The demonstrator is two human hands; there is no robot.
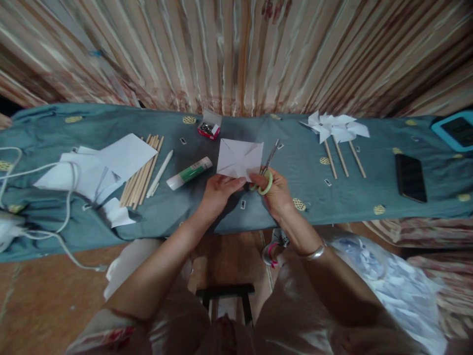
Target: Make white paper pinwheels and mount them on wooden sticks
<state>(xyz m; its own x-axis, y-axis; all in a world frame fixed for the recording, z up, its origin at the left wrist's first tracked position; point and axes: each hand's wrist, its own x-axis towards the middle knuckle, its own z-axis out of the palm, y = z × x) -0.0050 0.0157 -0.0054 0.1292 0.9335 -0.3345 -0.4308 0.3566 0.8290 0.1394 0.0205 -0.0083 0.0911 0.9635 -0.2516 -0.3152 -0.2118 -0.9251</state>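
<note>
A white paper square with diagonal lines across it is held up over the table. My left hand is closed on its lower edge, thumb on top. In my right hand is a pair of scissors with light green handles, the blades pointing up and away, beside the paper's right edge. The right fingertips also touch the paper's lower right corner. Just left of the paper lies a glue stick with a green label. Behind it stands an open red box of small metal pieces.
Wooden sticks, a white pen and white paper sheets lie left, near a white cable. Paper pinwheels on sticks, a black phone and a blue-framed device lie right. A bag of paper is below.
</note>
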